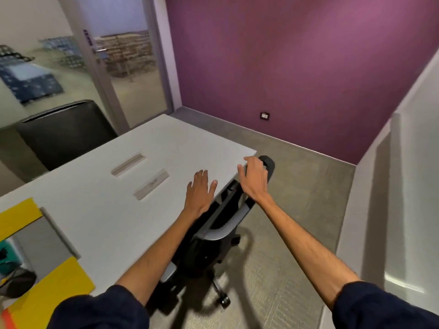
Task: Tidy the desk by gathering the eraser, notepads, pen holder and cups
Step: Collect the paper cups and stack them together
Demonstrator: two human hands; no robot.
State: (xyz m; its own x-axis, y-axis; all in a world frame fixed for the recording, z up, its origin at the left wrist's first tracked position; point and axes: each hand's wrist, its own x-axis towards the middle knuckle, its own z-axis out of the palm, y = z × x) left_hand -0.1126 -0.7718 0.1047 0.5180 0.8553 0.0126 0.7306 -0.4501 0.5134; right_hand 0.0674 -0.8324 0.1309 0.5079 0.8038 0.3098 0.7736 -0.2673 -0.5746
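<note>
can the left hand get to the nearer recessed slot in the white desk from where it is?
Probably yes. The left hand lies flat and empty on the white desk, and only bare desktop shows between it and the nearer recessed slot.

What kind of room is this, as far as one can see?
Most likely a small office or meeting room: a white desk with cable slots, a wheeled office chair tucked beside it, and a glass door onto a larger hall.
</note>
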